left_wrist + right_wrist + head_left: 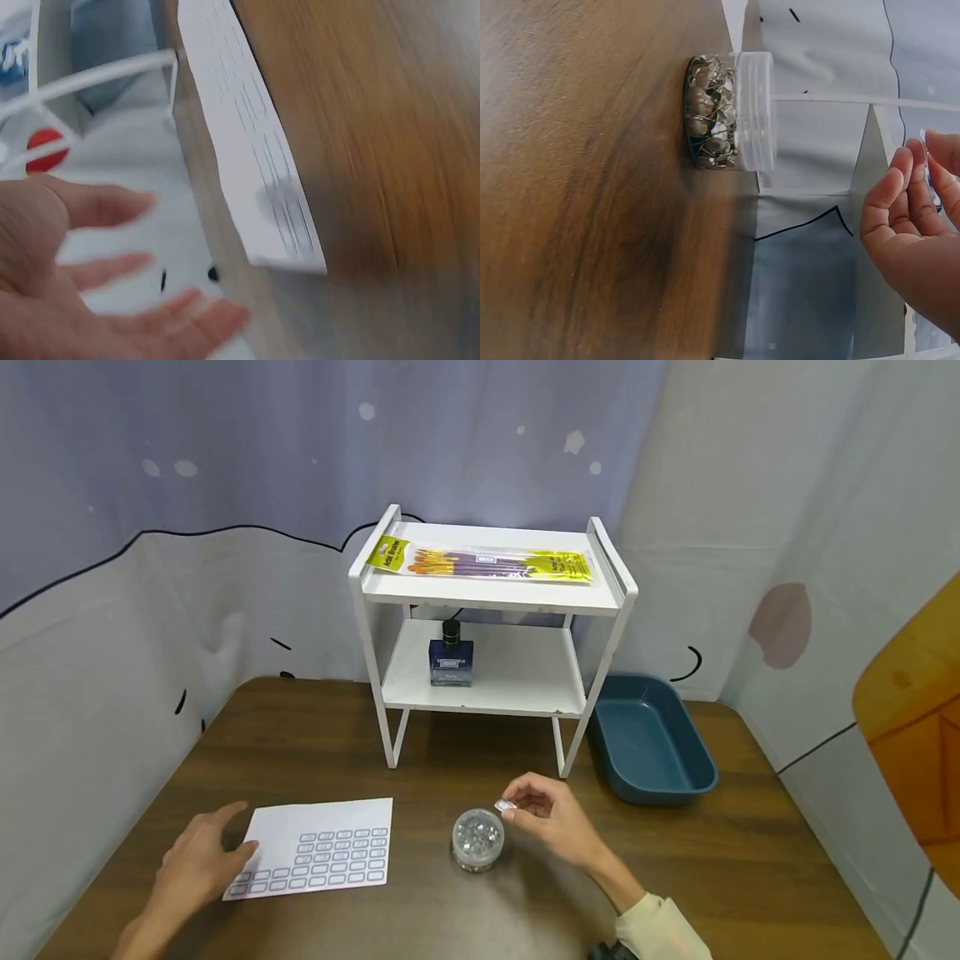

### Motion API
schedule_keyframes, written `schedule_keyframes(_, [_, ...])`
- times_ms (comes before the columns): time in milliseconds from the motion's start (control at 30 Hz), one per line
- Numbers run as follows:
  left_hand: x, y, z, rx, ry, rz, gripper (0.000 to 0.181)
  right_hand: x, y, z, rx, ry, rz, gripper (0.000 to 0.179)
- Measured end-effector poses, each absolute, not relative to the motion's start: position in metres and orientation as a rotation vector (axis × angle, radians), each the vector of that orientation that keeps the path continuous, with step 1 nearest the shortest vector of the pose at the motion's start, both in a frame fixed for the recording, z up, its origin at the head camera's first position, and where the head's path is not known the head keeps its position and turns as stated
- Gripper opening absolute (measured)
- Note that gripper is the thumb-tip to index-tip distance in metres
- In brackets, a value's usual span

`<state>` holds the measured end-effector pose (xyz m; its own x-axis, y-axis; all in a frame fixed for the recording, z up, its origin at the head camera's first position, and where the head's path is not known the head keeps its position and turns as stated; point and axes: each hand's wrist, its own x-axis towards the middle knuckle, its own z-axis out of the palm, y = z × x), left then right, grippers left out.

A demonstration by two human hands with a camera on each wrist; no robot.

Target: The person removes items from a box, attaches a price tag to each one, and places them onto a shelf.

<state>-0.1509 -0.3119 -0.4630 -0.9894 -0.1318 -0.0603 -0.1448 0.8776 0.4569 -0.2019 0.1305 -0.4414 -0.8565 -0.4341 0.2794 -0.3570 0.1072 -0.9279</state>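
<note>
Between thumb and fingers my right hand (551,820) pinches a small white label (506,806) with a printed frame, held just right of a round clear jar (477,841). In the right wrist view the jar (731,111) has a transparent lid and metal pins or tacks inside. A white sheet (322,827) with rows of blue-framed labels lies on the table to the left. My left hand (197,862) hovers at the sheet's left edge, fingers spread and holding nothing; the left wrist view shows the same hand (112,277) blurred beside the sheet.
A white two-tier rack (517,681) stands at the back of the wooden table (300,760). On its top shelf lies a labelled pack of paintbrushes (487,564); a dark blue bottle (451,660) with a label stands below. Right of the rack is a blue basin (652,743).
</note>
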Motion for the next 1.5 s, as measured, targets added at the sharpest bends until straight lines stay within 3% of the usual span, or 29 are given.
schedule_keyframes(100, [-0.154,-0.282,-0.469,0.160,3.218,0.907,0.062,-0.201,0.134,-0.444,-0.790,2.302,-1.892,0.016])
schedule_keyframes(267, [-0.167,-0.227,-0.479,0.870,3.221,1.071,0.075,-0.201,0.141,-0.447,-0.723,2.325,-1.912,0.016])
schedule_keyframes(400, [-0.177,-0.188,-0.484,1.124,2.997,1.142,0.074,-0.201,0.146,-0.449,-0.703,2.330,-1.920,0.016])
schedule_keyframes(800, [-0.210,-0.122,-0.503,1.161,2.612,1.156,0.071,-0.200,0.158,-0.455,-0.703,2.332,-1.945,0.017])
schedule_keyframes(1500, [-0.221,-0.110,-0.512,1.246,2.583,1.108,0.073,-0.196,0.158,-0.455,-0.697,2.336,-1.894,0.018])
